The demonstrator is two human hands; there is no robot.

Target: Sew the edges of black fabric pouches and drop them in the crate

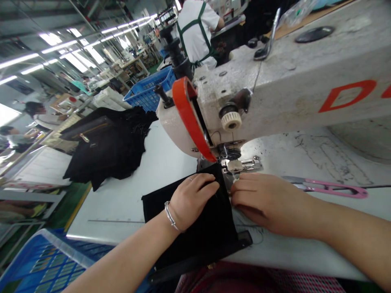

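A black fabric piece [195,219] lies under the needle area of a sewing machine [214,101], its far right corner at the presser foot [234,165]. My left hand [194,199], with a silver bangle at the wrist, rests on the piece with fingers bent and closed onto the cloth. At the right edge of the fabric, just in front of the presser foot, my right hand [259,199] has its fingers closed on that edge; its fingertips are partly hidden. A dark strip [201,256] runs along the fabric's near side, towards my lap.
Pink-handled thread snips [336,189] lie right of the presser foot. A pile of black pieces with zippers [106,142] sits on the table's left. Blue baskets stand behind [149,87] and at the lower left [45,260]. A person in a white shirt [197,32] works beyond the machine.
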